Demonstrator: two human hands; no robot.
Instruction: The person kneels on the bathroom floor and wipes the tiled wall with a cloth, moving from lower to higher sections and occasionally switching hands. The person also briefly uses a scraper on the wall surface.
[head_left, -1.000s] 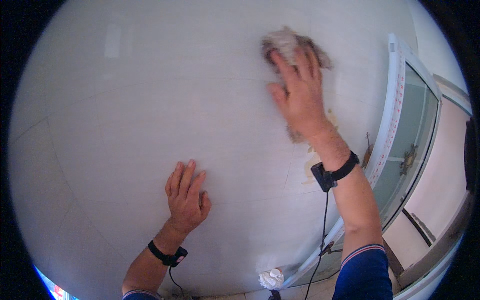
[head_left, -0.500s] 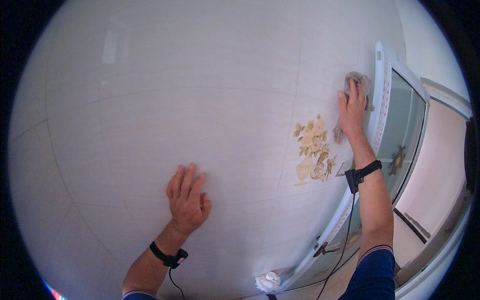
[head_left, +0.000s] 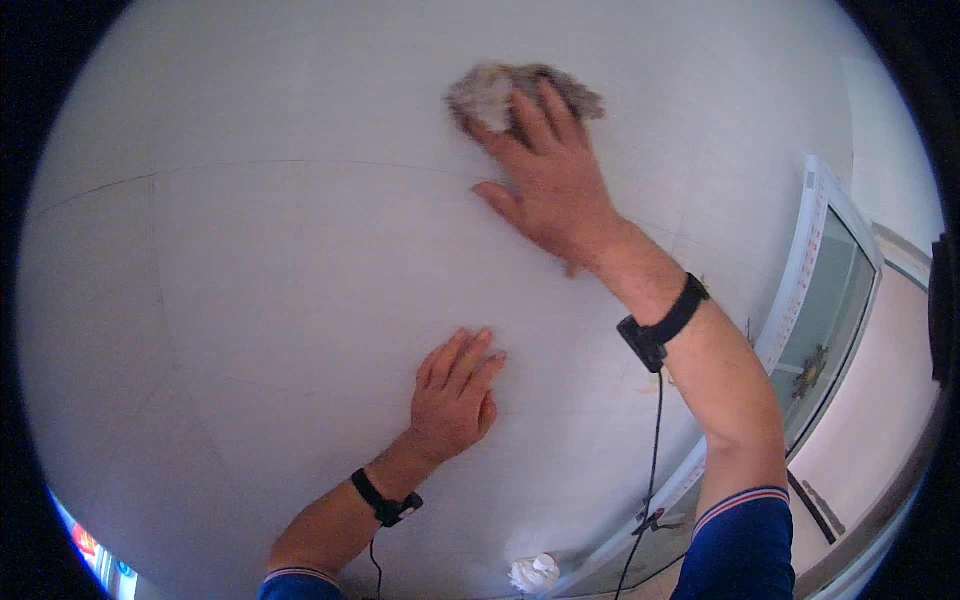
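Note:
A pale tiled wall (head_left: 300, 270) fills most of the view in front of me. High on it, my right hand (head_left: 555, 180) presses a crumpled grey-brown cleaning cloth (head_left: 500, 92) flat against the tiles, fingers stretched over it. The cloth and fingers are slightly blurred. Lower and to the left, my left hand (head_left: 455, 395) rests on the bare wall with its fingers extended and nothing in it. My right forearm covers most of the flower decoration on the tiles.
At the right, a white-framed glass door (head_left: 800, 260) stands beside a doorway. A white crumpled bundle (head_left: 535, 573) lies low near the door's foot. Black cables (head_left: 655, 450) hang from the wrist straps. Colourful items (head_left: 90, 548) show at the lower left edge.
My right hand has carried the cloth leftward and up across the wall, away from the door frame. The left hand appears further right in view, and the view itself has shifted.

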